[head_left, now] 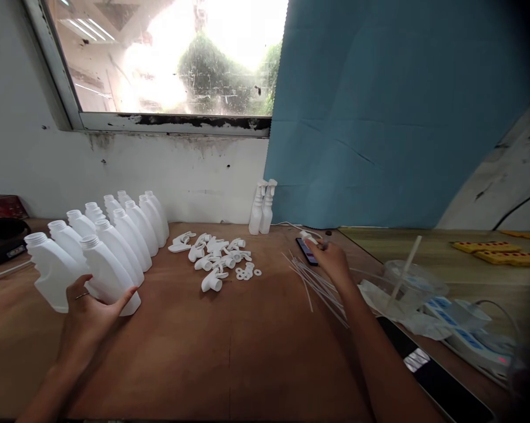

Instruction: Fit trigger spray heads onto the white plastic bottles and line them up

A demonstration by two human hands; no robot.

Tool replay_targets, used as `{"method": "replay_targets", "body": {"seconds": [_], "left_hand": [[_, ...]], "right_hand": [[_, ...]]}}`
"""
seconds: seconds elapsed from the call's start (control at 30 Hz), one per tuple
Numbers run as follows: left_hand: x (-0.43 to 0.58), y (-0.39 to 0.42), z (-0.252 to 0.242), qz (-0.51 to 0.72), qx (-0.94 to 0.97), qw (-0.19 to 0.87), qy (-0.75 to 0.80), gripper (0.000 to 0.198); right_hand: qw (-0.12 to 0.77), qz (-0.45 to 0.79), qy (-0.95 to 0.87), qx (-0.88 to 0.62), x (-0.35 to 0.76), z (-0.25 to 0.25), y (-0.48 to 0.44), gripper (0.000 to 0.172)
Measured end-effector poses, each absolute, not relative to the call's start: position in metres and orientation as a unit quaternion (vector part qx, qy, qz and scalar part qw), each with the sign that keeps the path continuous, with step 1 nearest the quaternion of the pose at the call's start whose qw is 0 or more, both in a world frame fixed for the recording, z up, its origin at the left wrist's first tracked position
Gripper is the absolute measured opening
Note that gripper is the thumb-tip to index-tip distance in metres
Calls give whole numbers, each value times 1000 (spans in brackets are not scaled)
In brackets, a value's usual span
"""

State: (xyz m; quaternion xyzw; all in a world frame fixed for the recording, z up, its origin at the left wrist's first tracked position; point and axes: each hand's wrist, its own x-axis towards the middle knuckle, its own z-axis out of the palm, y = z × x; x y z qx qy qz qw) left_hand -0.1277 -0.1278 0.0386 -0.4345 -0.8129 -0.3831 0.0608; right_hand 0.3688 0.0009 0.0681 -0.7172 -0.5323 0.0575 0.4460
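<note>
White bottles (133, 241), about a dozen, translucent and open-necked, stand upright in two rows between nine and ten o'clock on the brown table (194, 358), its middle being the dial's centre. Front bottle (104, 273), nearest of the right-hand row: clasped low by the left hand (91, 314), thumb at its right, fingers at its left. Right hand (332, 258), well apart from the left, at two o'clock: fingers closed on a small white part (308, 235), shape partly hidden. Phone (306, 251), dark, lies beneath that part. White spray heads (212, 281), one loose heap, lie at twelve o'clock; flat rings (247, 270) cluster just beside them, towards one. Two spray bottles (256, 214), heads fitted, stand side by side near the wall (203, 173) at half past twelve. Thin tubes (324, 295), pale, lie fanned at three o'clock, near the right forearm. Power strip (463, 338), blue and white, rests farther out at three.
</note>
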Motion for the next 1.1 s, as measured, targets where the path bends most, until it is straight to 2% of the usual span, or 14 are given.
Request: {"method": "replay_targets", "body": {"seconds": [0.1, 0.23, 0.33, 0.4, 0.47, 0.57, 0.63, 0.8, 0.9, 1.1], "left_hand": [[-124, -127, 36, -351, -436, 87, -824, 100], [-119, -135, 35, -368, -459, 177, -789, 104], [-110, -144, 39, -406, -491, 245, -731, 77], [-97, -146, 43, -420, -542, 239, -688, 53], [-77, -143, 47, -418, -619, 168, -643, 34], [-38, -123, 45, -392, -723, -53, -567, 22], [-9, -103, 38, -380, -749, -202, -504, 24], [49, -53, 8, -382, -661, -532, -368, 37], [61, -40, 0, -384, -627, -607, -301, 40], [55, -41, -5, -417, -598, -624, -282, 41]], "right_hand": [[418, 4, -552, -721, 365, 60, 7, 46], [490, 3, -598, -635, 362, 45, 17, 43], [548, -4, -609, -573, 362, 39, 21, 41], [580, -18, -602, -549, 360, 38, 19, 39], [605, -17, -593, -532, 353, 39, 14, 38], [608, 39, -611, -506, 333, 35, 5, 36], [571, 53, -665, -478, 316, 29, -2, 34], [431, -33, -807, -403, 279, 16, -17, 28], [400, -60, -836, -371, 268, 11, -25, 29], [410, -55, -841, -348, 256, 4, -31, 31]]}}
